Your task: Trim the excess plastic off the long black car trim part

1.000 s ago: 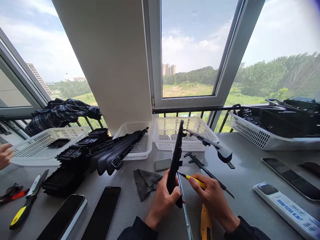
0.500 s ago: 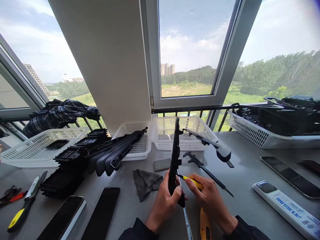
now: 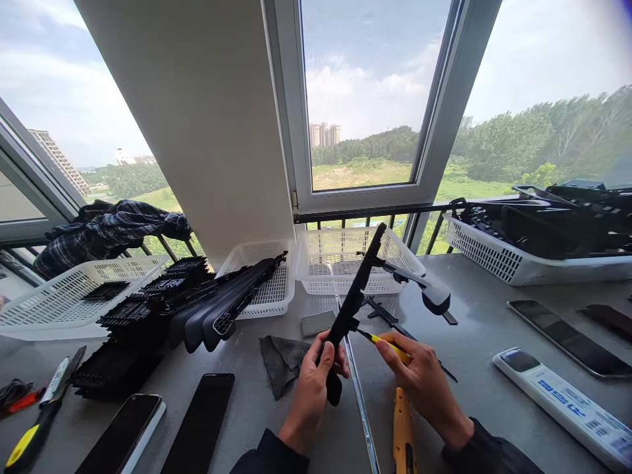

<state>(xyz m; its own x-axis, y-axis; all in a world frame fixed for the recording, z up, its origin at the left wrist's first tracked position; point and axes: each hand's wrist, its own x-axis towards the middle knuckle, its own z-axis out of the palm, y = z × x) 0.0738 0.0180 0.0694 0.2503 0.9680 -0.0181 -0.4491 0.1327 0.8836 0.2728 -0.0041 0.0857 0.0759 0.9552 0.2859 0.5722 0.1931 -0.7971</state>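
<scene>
The left hand (image 3: pixel 316 378) covers the lower end of the long black plastic strip (image 3: pixel 354 299), and the right hand (image 3: pixel 419 382) hides most of the small yellow-handled tool (image 3: pixel 390 345), whose tip is too fine to identify. The yellow knife (image 3: pixel 403 434) on the table, the white remote (image 3: pixel 563 405) and the yellow-and-black screwdriver (image 3: pixel 29 434) all run off the picture's edge. The printing on the remote is too blurred to read.

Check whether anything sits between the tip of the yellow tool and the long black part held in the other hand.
Nothing visible does. The left hand grips the long black part near its lower end, and the yellow tool in the right hand already has its tip at the part's edge.
</scene>
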